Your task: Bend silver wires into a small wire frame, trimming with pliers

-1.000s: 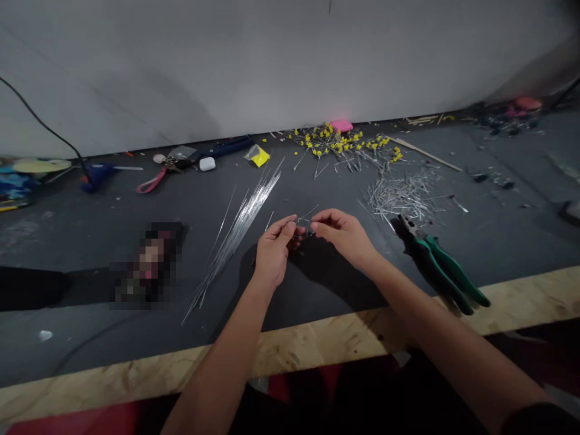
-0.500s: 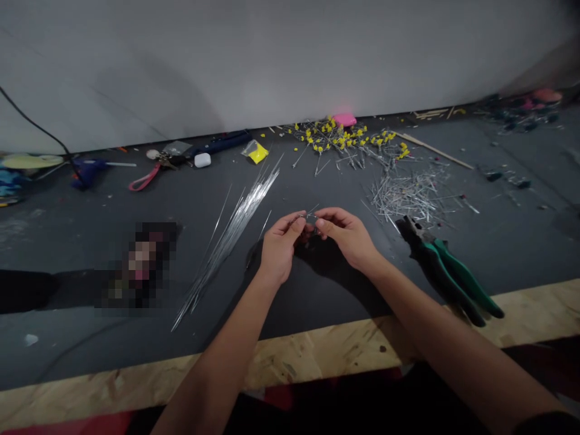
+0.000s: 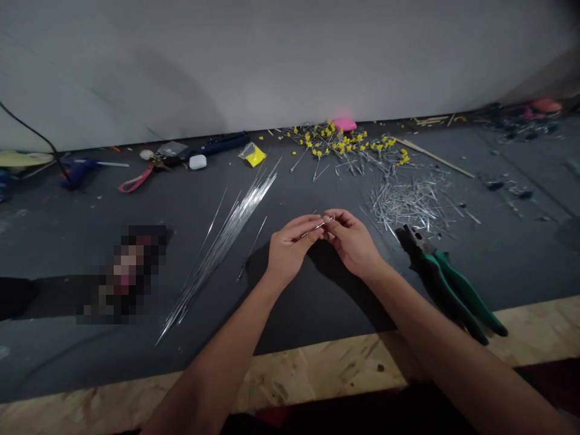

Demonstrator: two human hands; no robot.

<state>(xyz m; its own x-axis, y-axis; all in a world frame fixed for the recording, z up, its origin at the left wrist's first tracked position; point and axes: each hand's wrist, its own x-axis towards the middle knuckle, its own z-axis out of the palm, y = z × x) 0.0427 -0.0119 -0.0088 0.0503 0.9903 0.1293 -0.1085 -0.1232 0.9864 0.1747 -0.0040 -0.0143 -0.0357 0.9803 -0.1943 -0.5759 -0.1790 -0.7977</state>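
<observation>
My left hand (image 3: 292,244) and my right hand (image 3: 351,241) meet above the dark tabletop, fingers closed around a thin piece of metal wire (image 3: 317,227). The wire runs from the left thumb and fingers to the right fingertips; its ends are partly hidden. Left of my hands lies a bundle of long straight wires (image 3: 226,244), with a single wire (image 3: 254,244) between it and my left wrist. A heap of short cut wires (image 3: 403,202) is beyond my right hand. Pliers with green and black handles (image 3: 453,281) rest beside my right forearm.
Wire stems with yellow tips (image 3: 339,142) lie near the wall, by a pink lump (image 3: 344,124). A wooden stick (image 3: 435,157), a yellow packet (image 3: 254,155), a white case (image 3: 198,162), keys with a pink strap (image 3: 136,180) and a blue glue gun (image 3: 77,172) line the back.
Both hands have shifted slightly right and turned, and the wire now slants up to the right between them. The view has also moved a little.
</observation>
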